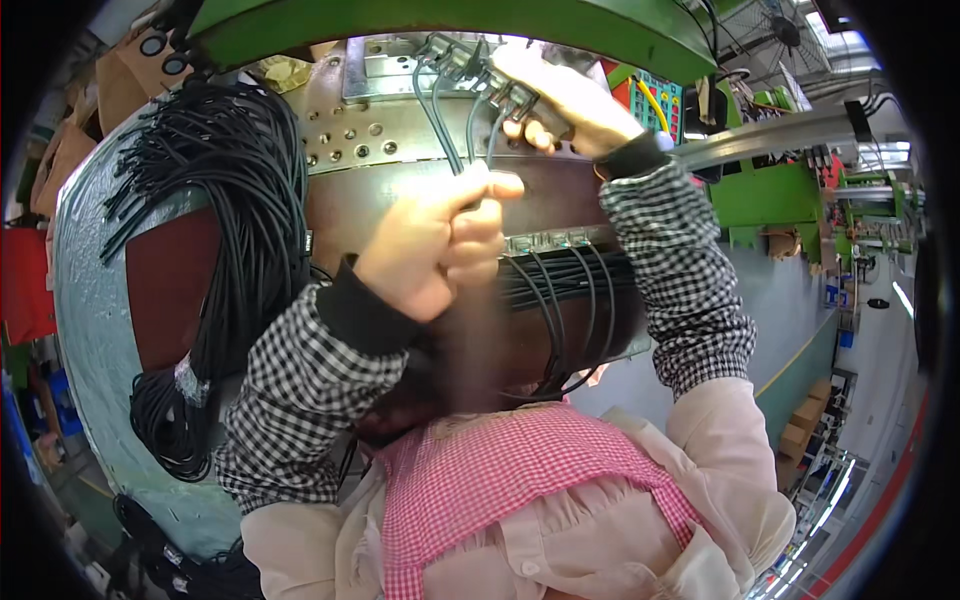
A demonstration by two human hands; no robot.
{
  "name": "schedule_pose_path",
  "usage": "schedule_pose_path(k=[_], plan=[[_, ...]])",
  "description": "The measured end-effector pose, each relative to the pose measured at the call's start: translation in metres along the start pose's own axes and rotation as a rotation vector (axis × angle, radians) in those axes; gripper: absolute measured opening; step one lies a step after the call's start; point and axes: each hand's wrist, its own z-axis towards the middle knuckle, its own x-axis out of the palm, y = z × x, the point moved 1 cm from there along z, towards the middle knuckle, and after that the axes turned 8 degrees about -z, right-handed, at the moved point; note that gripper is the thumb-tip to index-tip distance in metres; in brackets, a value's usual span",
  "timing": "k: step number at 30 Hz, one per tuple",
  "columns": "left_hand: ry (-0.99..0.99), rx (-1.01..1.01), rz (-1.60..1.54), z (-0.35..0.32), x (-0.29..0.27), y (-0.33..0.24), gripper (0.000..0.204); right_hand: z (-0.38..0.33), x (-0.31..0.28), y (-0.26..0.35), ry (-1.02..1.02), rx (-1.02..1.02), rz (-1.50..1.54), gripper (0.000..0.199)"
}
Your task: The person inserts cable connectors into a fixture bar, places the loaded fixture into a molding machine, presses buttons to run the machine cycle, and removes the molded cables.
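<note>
My left hand [445, 240] is a closed fist around several thin black cables [433, 118], in front of the metal plate. The cables run up from it to a metal mould bar [455, 60] with small clamp-like blocks along it. My right hand [570, 95] grips the right end of that bar, its fingers curled beneath; glare washes out part of this hand. Below, a second metal bar [545, 242] holds more black cables [560, 290], which hang down toward my lap. Motion blur smears the area just under my left hand.
A thick bundle of black cables [250, 190] lies on the light-green table [90, 300] at left, beside a brown board [175, 285]. A green machine beam [460, 20] crosses above the drilled metal plate [345, 125]. A button panel [655, 105] stands far right.
</note>
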Motion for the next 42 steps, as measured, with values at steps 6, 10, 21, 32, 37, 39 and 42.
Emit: schedule_pose_path(k=[6,10,21,32,37,39,42], plan=[[0.108,0.086,-0.093,-0.078,0.000,0.010,0.023,-0.004,-0.003,-0.036,0.108,-0.091,-0.020,0.025],[0.295,0.977,0.455,-0.207,-0.013,-0.097,0.022,-0.005,-0.010,-0.069,-0.050,-0.598,-0.712,0.028],[-1.060,1.416,1.850,-0.092,-0.063,-0.175,0.043,-0.032,-0.006,-0.050,-0.096,-0.809,-0.126,0.015],[0.164,-0.126,1.050,-0.031,-0.013,0.043,0.039,-0.117,-0.014,-0.091,-0.227,-0.701,-1.165,0.038],[0.246,-0.354,0.800,-0.003,-0.014,0.057,0.046,-0.089,-0.006,-0.084,0.055,-0.618,-1.042,0.031],[0.374,-0.351,0.506,-0.005,-0.019,0.053,0.056,-0.064,-0.012,-0.071,0.162,-0.632,-0.771,0.027],[0.317,-0.305,0.224,-0.006,-0.012,0.025,0.059,-0.031,-0.009,-0.052,0.139,-0.670,-0.494,0.029]])
